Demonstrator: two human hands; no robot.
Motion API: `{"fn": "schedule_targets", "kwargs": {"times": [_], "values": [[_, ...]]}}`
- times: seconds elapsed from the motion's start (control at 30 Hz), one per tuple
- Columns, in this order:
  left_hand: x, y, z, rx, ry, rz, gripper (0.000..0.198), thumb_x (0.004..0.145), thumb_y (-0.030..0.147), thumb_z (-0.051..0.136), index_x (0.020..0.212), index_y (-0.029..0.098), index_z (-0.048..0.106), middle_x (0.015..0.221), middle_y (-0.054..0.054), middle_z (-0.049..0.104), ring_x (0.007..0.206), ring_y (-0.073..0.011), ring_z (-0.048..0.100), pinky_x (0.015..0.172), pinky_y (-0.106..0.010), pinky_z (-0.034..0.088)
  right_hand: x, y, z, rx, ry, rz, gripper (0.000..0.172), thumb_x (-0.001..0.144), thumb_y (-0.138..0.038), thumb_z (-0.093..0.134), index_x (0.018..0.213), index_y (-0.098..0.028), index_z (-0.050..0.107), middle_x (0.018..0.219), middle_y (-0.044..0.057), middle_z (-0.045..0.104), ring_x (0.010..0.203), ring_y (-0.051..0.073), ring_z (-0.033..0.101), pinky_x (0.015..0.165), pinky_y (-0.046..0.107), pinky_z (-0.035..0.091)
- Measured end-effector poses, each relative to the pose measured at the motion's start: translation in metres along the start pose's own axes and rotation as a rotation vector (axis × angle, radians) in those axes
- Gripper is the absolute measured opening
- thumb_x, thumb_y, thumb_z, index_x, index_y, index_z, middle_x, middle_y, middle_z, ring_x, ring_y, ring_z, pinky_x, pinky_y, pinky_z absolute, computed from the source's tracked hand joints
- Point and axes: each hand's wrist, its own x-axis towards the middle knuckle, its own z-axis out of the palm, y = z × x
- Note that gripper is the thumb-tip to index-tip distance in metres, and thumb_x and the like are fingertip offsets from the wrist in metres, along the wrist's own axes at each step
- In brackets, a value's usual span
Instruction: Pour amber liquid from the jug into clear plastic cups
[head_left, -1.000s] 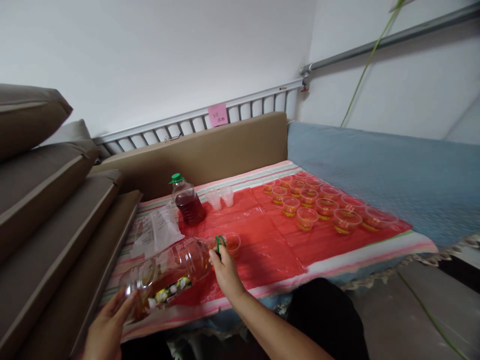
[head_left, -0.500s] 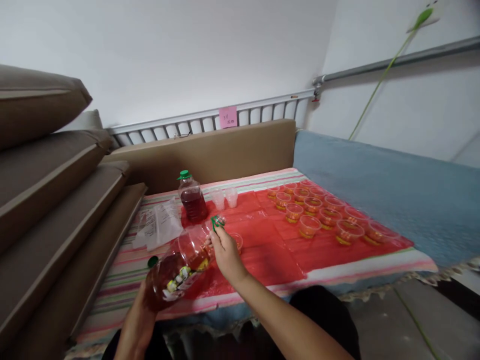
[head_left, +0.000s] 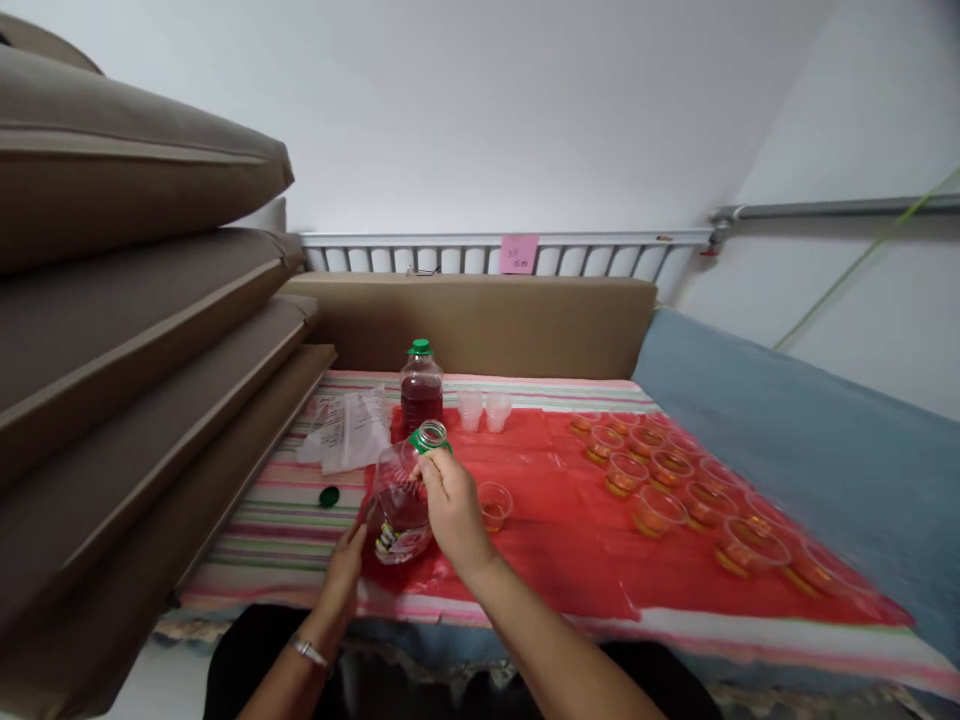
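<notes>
A clear plastic bottle [head_left: 399, 500] of dark red drink leans slightly to the right over the red sheet, its uncapped mouth upward. Around its neck, just below the green collar, my right hand [head_left: 454, 510] is closed. My left hand [head_left: 346, 565] supports the lower left side of the bottle, its fingers partly hidden. Just right of the bottle stands a clear plastic cup [head_left: 495, 508] with a little amber-looking liquid. The loose green cap [head_left: 328, 496] lies on the striped cloth to the left.
A second capped bottle [head_left: 421, 398] of red drink stands behind, beside stacked cups [head_left: 484, 411]. Several cups with liquid [head_left: 660, 510] fill the right side of the red sheet [head_left: 547, 540]. A plastic bag [head_left: 349, 428] lies left, near piled cushions [head_left: 150, 330].
The bottle has swung from a strong tilt toward the cup to nearly upright. My left hand has shifted from its base to its side. The camera view has turned left.
</notes>
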Motion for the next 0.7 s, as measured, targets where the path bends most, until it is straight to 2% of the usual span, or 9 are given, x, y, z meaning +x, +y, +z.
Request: {"fn": "schedule_targets", "kwargs": {"times": [0.1,0.17,0.27,0.33,0.4,0.5,0.6,0.7], "values": [[-0.005,0.029,-0.005,0.191,0.020,0.274,0.062,0.073,0.046,0.068,0.126,0.016,0.054,0.146,-0.016,0.044,0.141,-0.0332,0.028,0.117,-0.049,0.015,-0.003,-0.003,0.010,-0.070,-0.092,-0.074,0.027,0.094,-0.025,0.040,0.071,-0.020,0.054,0.071,0.001,0.058,0.073,0.016,0.054,0.068,0.026,0.040],[-0.009,0.052,-0.001,0.304,-0.083,0.446,0.067,0.071,0.044,0.071,0.130,0.021,0.051,0.147,-0.009,0.044,0.139,-0.0282,0.033,0.117,-0.045,0.019,-0.004,-0.010,0.019,-0.122,-0.149,-0.142,0.024,0.093,-0.023,0.042,0.073,-0.019,0.056,0.074,0.003,0.059,0.075,0.017,0.054,0.071,0.028,0.042],[-0.010,0.077,0.013,0.452,-0.196,0.621,0.074,0.060,0.040,0.079,0.127,0.020,0.054,0.141,-0.011,0.051,0.135,-0.0306,0.040,0.115,-0.047,0.024,-0.008,-0.019,0.025,-0.176,-0.165,-0.241,0.018,0.092,-0.020,0.045,0.083,-0.018,0.060,0.085,0.006,0.063,0.086,0.020,0.056,0.080,0.033,0.045],[-0.008,0.086,0.022,0.526,-0.228,0.691,0.069,0.062,0.041,0.077,0.124,0.019,0.056,0.136,-0.012,0.056,0.131,-0.0324,0.044,0.113,-0.051,0.027,-0.011,-0.019,0.019,-0.200,-0.117,-0.294,0.016,0.092,-0.020,0.047,0.096,-0.019,0.062,0.104,0.009,0.063,0.101,0.021,0.055,0.092,0.037,0.044],[-0.005,0.089,0.026,0.570,-0.259,0.735,0.061,0.067,0.042,0.074,0.120,0.020,0.056,0.129,-0.012,0.059,0.125,-0.0326,0.049,0.110,-0.054,0.029,-0.016,-0.007,0.003,-0.249,-0.040,-0.301,0.022,0.092,-0.022,0.048,0.109,-0.021,0.062,0.120,0.010,0.058,0.115,0.022,0.051,0.101,0.039,0.040],[0.002,0.087,0.025,0.618,-0.280,0.788,0.060,0.068,0.043,0.074,0.119,0.019,0.055,0.124,-0.013,0.060,0.120,-0.0344,0.051,0.107,-0.058,0.030,-0.029,0.034,-0.034,-0.442,0.058,-0.141,0.029,0.091,-0.022,0.048,0.117,-0.021,0.061,0.127,0.013,0.054,0.121,0.024,0.048,0.104,0.042,0.039],[0.012,0.082,0.021,0.787,-0.233,0.900,0.062,0.073,0.052,0.066,0.122,0.018,0.050,0.125,-0.014,0.058,0.119,-0.0362,0.052,0.103,-0.058,0.036,-0.045,0.086,-0.067,-0.680,0.079,0.203,0.038,0.087,-0.023,0.055,0.125,-0.020,0.058,0.137,0.018,0.046,0.125,0.031,0.047,0.103,0.048,0.039],[0.017,0.078,0.019,0.846,-0.266,0.948,0.059,0.077,0.054,0.061,0.123,0.020,0.048,0.127,-0.014,0.056,0.120,-0.0366,0.050,0.103,-0.058,0.037,-0.060,0.125,-0.077,-0.798,0.015,0.466,0.051,0.083,-0.025,0.063,0.133,-0.023,0.053,0.146,0.019,0.037,0.125,0.036,0.048,0.101,0.050,0.039]]}}
